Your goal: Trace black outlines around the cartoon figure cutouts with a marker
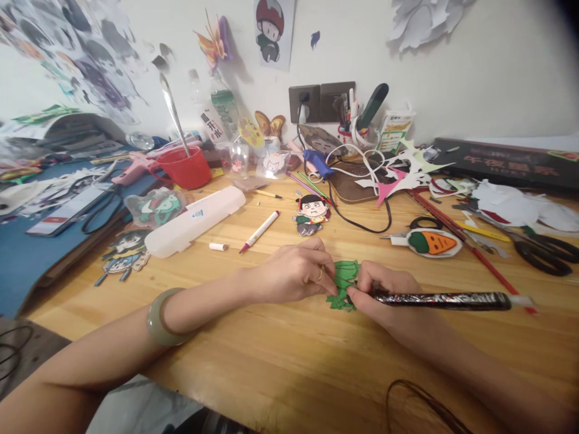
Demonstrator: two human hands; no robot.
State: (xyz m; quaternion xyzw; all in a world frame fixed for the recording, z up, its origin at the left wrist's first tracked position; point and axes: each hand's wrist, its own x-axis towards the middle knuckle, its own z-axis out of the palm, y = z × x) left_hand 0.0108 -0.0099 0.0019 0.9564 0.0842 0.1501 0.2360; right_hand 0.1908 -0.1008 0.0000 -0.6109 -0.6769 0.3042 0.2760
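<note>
My left hand (301, 271), wearing a ring, has its fingers bent against the left edge of a green paper cutout (346, 274) with dark drawn lines, holding it on the wooden table. My right hand (384, 286) is closed around a dark patterned pen (447, 301), whose back end points right. The pen's tip is hidden by my fingers at the cutout's right edge. Just beyond lies a cartoon figure cutout (313, 212) with black hair. An uncapped magenta marker (260, 232) and a loose white cap (219, 246) rest beyond my left wrist.
To the left are a translucent pencil case (196, 222) and a red mug (184, 167) with a spoon. On the right lie a carrot-shaped piece (434, 243), black-handled scissors (543, 253) and paper scraps (520, 202). A cable (362, 226) loops over the back of the table.
</note>
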